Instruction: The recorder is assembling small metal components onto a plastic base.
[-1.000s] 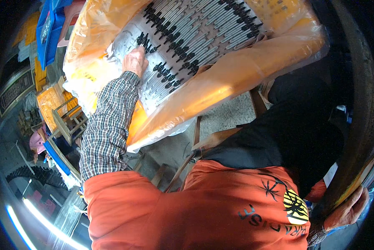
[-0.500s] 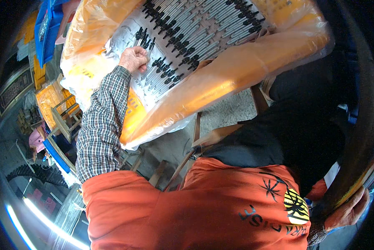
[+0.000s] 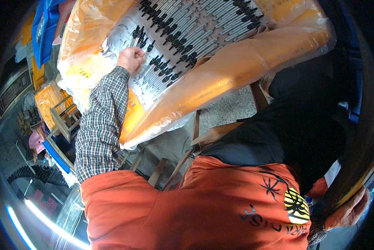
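Note:
My left hand (image 3: 131, 61) reaches into a yellow crate lined with clear plastic film (image 3: 220, 77). Its thumb and fingers are closed together around a slim metal rod with a black end (image 3: 150, 46), the shaft mostly hidden by the fingers. Rows of similar pale rods with black ends (image 3: 176, 39) lie side by side on printed paper (image 3: 119, 37) in the crate. A short row (image 3: 164, 68) lies just right of my hand, and a small cluster (image 3: 139, 35) beyond it. My right hand (image 3: 347, 212) is low at the far right, beside a dark brown edge (image 3: 341, 193); its fingertips are hidden.
A blue bin (image 3: 46, 35) stands at the far left. Left of my forearm are a wooden frame (image 3: 62, 125) and more yellow crates (image 3: 47, 104). Wooden bars (image 3: 216, 134) stand below the crate, over a concrete floor (image 3: 228, 108). A bright tube light (image 3: 53, 225) shows lower left.
My left hand has shifted slightly left, its fingers still closed, with the rod's black end now lower and nearer the paper. The right hand stays where it was.

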The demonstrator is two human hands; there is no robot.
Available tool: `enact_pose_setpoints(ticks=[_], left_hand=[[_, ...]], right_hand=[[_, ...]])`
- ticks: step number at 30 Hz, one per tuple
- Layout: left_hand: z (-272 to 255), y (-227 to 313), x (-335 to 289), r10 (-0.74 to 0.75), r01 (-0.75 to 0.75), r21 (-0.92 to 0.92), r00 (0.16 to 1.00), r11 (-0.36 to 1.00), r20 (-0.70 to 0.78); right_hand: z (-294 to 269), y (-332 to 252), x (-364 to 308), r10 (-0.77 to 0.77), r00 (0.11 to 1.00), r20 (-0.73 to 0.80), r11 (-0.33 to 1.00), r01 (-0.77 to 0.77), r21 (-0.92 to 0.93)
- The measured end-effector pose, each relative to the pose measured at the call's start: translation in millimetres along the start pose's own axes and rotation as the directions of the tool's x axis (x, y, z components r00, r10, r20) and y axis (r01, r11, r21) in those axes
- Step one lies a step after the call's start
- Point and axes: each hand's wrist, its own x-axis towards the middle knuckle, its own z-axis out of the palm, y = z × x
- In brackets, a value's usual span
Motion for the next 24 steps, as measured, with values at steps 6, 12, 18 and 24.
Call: enact_pose_setpoints(ticks=[6,12,18,24], left_hand=[[9,9,-13,0.304,-0.19,0.509,0.941,0.84,-0.15],[16,7,-16,0.409,-0.303,0.561,0.91,0.77,-0.071],[16,9,-13,0.399,-0.312,0.484,0.913,0.817,-0.084],[23,7,-9,0.345,-0.272,0.393,0.929,0.879,-0.129]], right_hand=[[-7,-22,16,-0.025,1.0,-0.004,1.0,0.024,-0.018],[-8,-31,19,-0.045,0.999,-0.008,0.997,0.045,-0.062],[-7,-25,16,-0.038,0.999,-0.004,0.998,0.038,-0.057],[-12,-24,16,-0.042,0.999,0.004,0.998,0.042,-0.056]])
